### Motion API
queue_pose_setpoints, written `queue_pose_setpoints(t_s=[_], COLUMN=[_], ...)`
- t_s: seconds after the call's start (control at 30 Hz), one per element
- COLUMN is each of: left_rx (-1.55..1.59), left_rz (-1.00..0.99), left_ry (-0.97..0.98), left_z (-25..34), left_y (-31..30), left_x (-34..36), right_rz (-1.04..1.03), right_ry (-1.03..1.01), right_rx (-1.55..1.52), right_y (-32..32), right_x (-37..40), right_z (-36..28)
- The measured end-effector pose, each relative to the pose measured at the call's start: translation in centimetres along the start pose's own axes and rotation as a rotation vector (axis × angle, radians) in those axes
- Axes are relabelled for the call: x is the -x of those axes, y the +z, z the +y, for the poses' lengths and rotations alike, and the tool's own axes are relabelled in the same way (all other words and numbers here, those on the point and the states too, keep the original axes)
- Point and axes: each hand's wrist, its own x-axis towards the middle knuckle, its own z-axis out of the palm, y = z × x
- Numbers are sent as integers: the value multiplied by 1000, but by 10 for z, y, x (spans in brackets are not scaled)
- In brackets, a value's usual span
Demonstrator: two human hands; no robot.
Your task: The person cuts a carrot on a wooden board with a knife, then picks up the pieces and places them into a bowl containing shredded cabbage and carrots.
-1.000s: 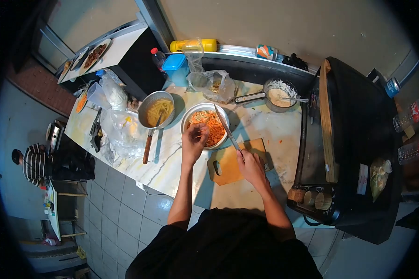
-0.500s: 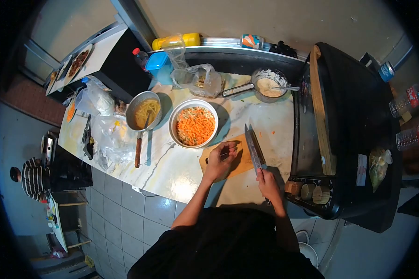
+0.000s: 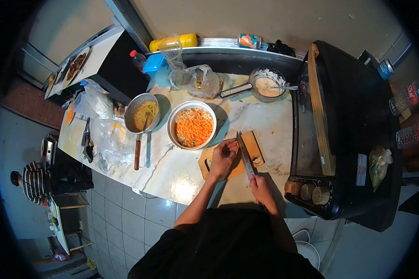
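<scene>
My right hand [image 3: 261,189] is wrapped around the handle of a long kitchen knife [image 3: 246,157]. The blade points away from me, over a wooden cutting board [image 3: 252,142]. My left hand [image 3: 222,160] is over the board's left half, its fingers curled together close beside the blade near the tip. Whatever those fingers pinch is too small to make out. Just beyond and left of the hand stands a white bowl [image 3: 173,135] filled with grated carrot [image 3: 195,125] over paler shreds.
Left of the bowl is a saucepan [image 3: 138,103] with yellow strips in liquid. A pan of batter [image 3: 267,87] holds a spoon at the back. Plastic bags [image 3: 111,139] lie to the left; a black oven [image 3: 307,139] borders the right. Another person [image 3: 35,181] is far left.
The knife has swung left, from the board's right edge to over its middle. My left hand's fingers have drawn together beside the blade.
</scene>
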Motion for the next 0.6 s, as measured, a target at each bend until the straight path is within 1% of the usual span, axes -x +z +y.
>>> queue_pose_setpoints(t_s=[0.07,0.17,0.27,0.33,0.37,0.43,0.47,0.53,0.6], left_rx=[45,20,41,52,62,72,81,80,85], left_rz=[-5,-42,-34,-17,-6,14,24,65,102], left_ry=[-33,-27,-29,4,34,69,99,123,166], left_z=[3,0,10,17,21,28,32,48,52], left_y=[1,-4,-7,-11,-13,-20,-23,-32,-48], left_x=[1,2,5,8,9,10,11,13,11], right_rz=[-2,10,-8,100,93,-31,-43,-143,-171], right_ry=[-8,-25,-43,-267,-274,-156,-165,-41,-57], right_rx=[-27,-78,-159,-139,-140,-175,-175,-97,-97], right_y=[-1,-1,2,6,5,-5,-7,-9,-6], right_x=[1,1,1,-3,-4,-3,-5,-13,-22], right_z=[-4,-7,-6,-9,-11,-34,-44,-62,-79])
